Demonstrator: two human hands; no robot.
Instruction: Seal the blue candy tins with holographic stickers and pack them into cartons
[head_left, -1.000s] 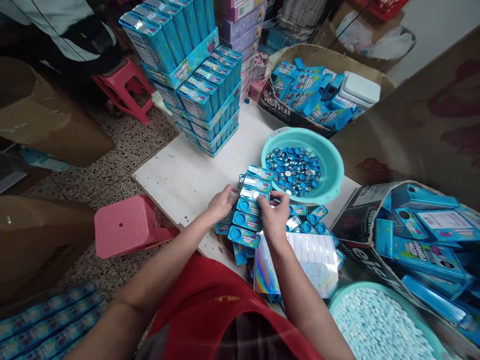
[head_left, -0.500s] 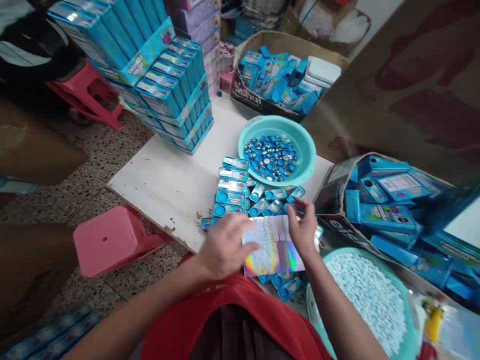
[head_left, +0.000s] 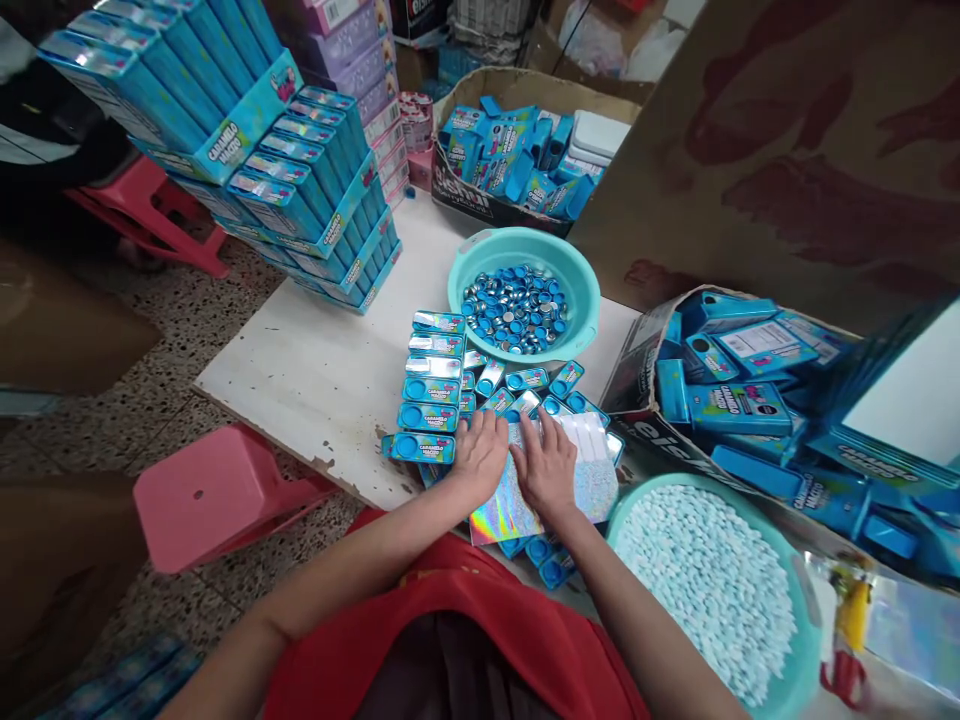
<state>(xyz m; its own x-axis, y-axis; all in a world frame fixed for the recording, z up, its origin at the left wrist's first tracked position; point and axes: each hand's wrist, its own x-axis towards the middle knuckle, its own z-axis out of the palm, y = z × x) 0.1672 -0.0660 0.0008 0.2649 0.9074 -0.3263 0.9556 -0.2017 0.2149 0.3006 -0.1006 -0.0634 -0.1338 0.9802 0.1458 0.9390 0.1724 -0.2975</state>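
A shiny holographic sheet (head_left: 592, 470) lies over a heap of small blue tins in front of me. My left hand (head_left: 482, 455) rests across the sheet's left part, palm down, fingers stretched toward the far edge. Beside it, my right hand (head_left: 547, 465) lies on the middle of the sheet with its fingers extended and slightly apart. Just beyond my fingertips are loose blue tins (head_left: 527, 379). To the left of my left hand, a column of blue tins (head_left: 431, 390) lies in line, several showing a round blue recess. More tins (head_left: 555, 568) show below the sheet's near edge.
A turquoise basin (head_left: 589, 300) holds small blue and silver caps. Another basin (head_left: 810, 640) of pale blue candies stands near my right forearm, with red-handled scissors (head_left: 847, 675) beyond. Cartons (head_left: 626, 390) of blue boxes, a tall box stack (head_left: 330, 200) and a pink stool (head_left: 202, 490) surround the table.
Both hands have come down onto the sheet and closer together; before, they were raised at its left and right sides. The view has shifted slightly.
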